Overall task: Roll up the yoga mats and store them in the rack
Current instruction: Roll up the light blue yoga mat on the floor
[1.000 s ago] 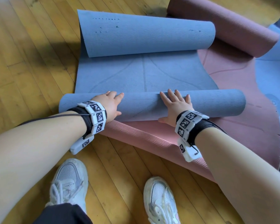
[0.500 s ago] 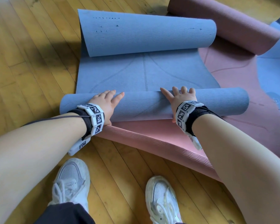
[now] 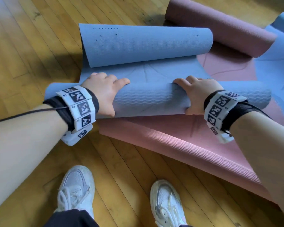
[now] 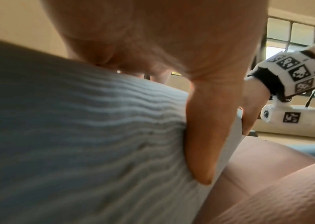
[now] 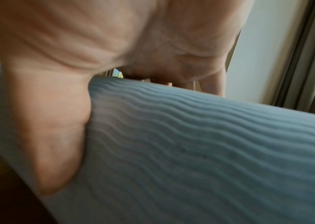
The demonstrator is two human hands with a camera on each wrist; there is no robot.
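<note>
Now both hands' grip, left hand [image 3: 103, 92] and right hand [image 3: 197, 94], curls around the blue mat [image 3: 151, 100], previously flat.

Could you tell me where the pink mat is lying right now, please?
In the head view the pink mat lies on the wooden floor right of centre, under the blue mat, its near edge just ahead of the shoes.
</note>
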